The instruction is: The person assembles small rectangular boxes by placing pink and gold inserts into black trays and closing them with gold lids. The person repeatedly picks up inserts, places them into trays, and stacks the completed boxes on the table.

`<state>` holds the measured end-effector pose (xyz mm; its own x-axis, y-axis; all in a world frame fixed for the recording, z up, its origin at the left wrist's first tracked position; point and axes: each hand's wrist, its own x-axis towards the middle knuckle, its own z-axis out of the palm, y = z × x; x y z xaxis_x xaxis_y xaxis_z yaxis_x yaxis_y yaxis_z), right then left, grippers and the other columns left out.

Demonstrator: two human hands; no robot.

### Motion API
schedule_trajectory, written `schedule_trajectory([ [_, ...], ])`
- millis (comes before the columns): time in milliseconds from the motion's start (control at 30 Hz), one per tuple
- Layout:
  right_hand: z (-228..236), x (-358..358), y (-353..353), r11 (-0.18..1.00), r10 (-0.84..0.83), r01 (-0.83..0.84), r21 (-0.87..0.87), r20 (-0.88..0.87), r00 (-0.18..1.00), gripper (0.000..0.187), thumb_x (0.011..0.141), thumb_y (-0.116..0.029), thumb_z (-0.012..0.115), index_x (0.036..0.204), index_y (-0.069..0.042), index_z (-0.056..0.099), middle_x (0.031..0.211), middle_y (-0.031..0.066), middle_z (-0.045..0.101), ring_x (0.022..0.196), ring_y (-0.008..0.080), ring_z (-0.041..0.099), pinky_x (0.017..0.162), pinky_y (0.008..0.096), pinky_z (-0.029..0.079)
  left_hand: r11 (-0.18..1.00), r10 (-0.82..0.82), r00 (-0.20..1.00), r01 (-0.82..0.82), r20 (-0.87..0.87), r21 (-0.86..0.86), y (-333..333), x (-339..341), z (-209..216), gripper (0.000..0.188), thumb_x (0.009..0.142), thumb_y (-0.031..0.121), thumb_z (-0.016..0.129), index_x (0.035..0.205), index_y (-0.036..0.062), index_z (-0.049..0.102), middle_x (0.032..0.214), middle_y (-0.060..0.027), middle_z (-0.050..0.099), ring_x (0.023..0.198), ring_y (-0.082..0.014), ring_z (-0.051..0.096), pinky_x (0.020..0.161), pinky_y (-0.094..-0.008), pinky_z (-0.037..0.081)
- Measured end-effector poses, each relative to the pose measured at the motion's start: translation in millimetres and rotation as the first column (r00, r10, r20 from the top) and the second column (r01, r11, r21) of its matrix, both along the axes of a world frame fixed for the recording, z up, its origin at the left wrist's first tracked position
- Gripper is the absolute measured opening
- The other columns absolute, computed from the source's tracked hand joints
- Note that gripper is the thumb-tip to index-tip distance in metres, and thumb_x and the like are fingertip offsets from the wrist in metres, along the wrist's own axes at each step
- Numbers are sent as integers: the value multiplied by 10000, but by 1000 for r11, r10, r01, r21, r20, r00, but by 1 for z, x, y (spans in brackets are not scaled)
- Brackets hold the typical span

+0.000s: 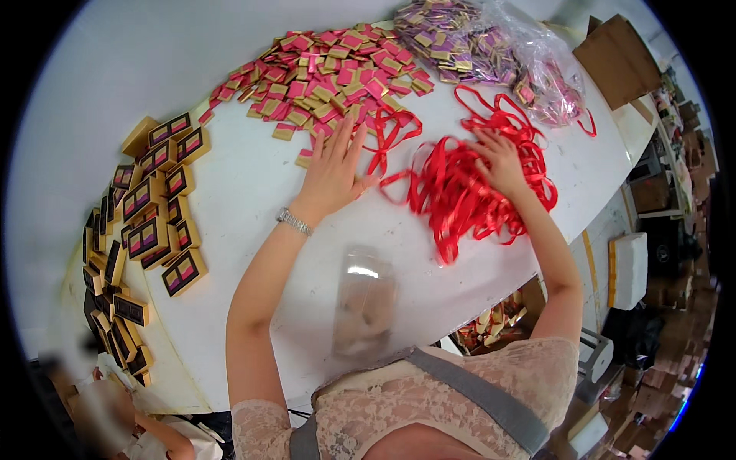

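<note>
My left hand, a silver watch at its wrist, is open with fingers stretched toward a heap of small pink-and-gold wrapped pieces. Its fingertips reach the heap's near edge, beside a loose loop of red ribbon. On the right, my right hand lies over a tangled pile of red ribbon loops, its fingers apart and touching the ribbons. Nearer to me, between my forearms, a clear plastic box rests on the white table.
Gold boxes with dark fronts stack along the left. A clear bag and purple-and-gold pieces lie at the back, near a brown carton. Below the table's right edge sits a box of red-and-gold pieces. Another person is at lower left.
</note>
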<state>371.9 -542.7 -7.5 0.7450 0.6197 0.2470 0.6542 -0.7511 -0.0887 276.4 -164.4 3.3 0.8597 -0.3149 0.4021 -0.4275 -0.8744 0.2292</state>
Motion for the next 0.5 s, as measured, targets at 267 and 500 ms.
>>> schedule_trajectory([
  [267,74,82,95,886,104,-92,455,-2,995,287,954,-180,549,1151,-36,700,1261,113,654,1220,332,544,1046,406,417,993,97,990,-103,98,63,18,83,18,805,919,490,600,1520,49,295,1577,-198,263,1464,-341,257,1167,-583,179],
  [500,-6,211,217,920,-124,160,357,-121,985,775,940,-623,432,1497,-89,360,1553,217,322,1376,392,402,1098,446,374,929,209,978,-205,19,308,13,154,10,650,909,568,530,1486,292,411,1538,-74,392,1440,-307,322,1161,-585,194],
])
